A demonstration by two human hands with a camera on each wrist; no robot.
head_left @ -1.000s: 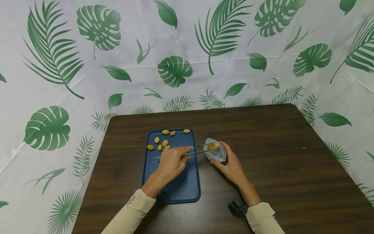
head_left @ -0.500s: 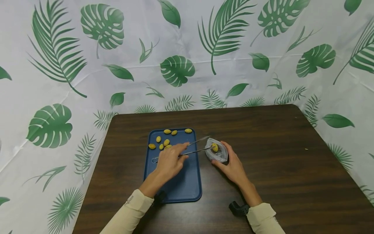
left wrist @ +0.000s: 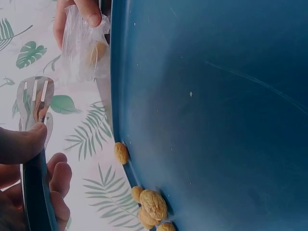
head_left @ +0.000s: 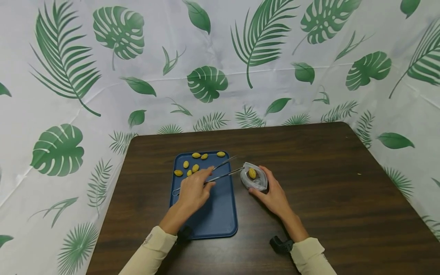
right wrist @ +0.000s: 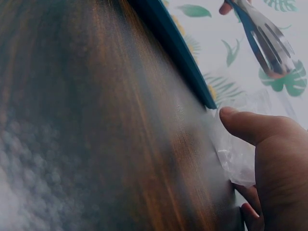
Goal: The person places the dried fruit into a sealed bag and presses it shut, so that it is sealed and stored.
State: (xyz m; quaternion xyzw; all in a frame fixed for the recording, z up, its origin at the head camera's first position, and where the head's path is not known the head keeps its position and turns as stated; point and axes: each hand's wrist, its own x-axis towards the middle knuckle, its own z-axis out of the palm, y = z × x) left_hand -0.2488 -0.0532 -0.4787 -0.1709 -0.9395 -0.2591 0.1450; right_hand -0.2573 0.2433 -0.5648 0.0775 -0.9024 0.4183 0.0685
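Observation:
My left hand (head_left: 193, 191) grips metal tongs (head_left: 225, 175) over the blue tray (head_left: 214, 223). The tongs' two arms stand apart with nothing between them, and one tip is close to the left edge of a clear plastic bag (head_left: 258, 185). In the left wrist view, thumb and fingers wrap the tongs' dark handle (left wrist: 36, 192). The right hand (head_left: 274, 194) holds the bag from its right side, thumb in front and fingers behind. A wrinkled, yellow-brown oval piece (head_left: 252, 173), like a dried fruit or nut, lies in the bag. Several similar pieces (head_left: 195, 168) are on the tray's far part.
The tray lies on a dark wood-grain table (head_left: 326, 183), left of the bag. A small yellow scrap (head_left: 359, 174) is on the table at right. Behind the table's far edge hangs a white, leaf-printed cloth (head_left: 213, 46).
The tongs have spread and let go of the yellow-brown piece, which now lies in the bag. My left hand has drawn back left with the tongs; the right hand stays at the bag.

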